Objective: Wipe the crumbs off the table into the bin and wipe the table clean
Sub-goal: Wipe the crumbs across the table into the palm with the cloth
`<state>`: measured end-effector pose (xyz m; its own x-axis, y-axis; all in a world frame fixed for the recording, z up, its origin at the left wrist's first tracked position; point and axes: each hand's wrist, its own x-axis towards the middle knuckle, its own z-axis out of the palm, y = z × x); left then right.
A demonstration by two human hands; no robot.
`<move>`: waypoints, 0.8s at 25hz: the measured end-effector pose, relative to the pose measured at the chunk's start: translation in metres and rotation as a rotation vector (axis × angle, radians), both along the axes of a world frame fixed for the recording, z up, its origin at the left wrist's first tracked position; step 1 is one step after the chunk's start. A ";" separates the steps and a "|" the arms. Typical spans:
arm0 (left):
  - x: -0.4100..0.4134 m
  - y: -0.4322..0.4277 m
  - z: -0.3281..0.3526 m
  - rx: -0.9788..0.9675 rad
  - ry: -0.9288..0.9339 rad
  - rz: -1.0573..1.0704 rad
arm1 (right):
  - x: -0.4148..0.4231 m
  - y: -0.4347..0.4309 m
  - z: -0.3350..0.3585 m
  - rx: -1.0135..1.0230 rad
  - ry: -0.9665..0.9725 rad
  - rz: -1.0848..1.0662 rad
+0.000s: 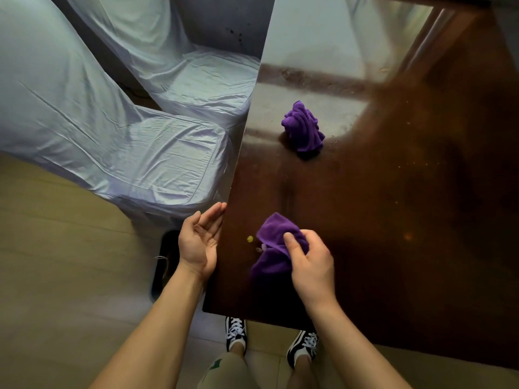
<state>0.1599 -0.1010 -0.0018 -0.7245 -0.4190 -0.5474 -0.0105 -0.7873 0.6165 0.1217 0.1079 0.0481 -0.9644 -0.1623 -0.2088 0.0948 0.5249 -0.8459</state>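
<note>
My right hand (310, 261) grips a purple cloth (273, 242) pressed on the glossy dark brown table (379, 220) near its left edge. A yellow crumb (249, 238) and a small pale one (258, 249) lie just left of the cloth. My left hand (200, 240) is cupped, palm up, at the table's left edge, holding nothing. Below it on the floor stands a black bin (163, 262), partly hidden by my left arm. Fine crumbs (415, 163) are scattered further right on the table.
A second purple cloth (303, 127) lies crumpled further up the table. Two chairs in pale fabric covers (157, 153) stand to the left of the table. My feet in black and white sneakers (236, 334) stand on the floor at the table's near edge.
</note>
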 end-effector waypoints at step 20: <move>0.011 -0.011 -0.019 0.356 0.129 0.237 | 0.012 -0.013 0.000 -0.065 0.026 0.066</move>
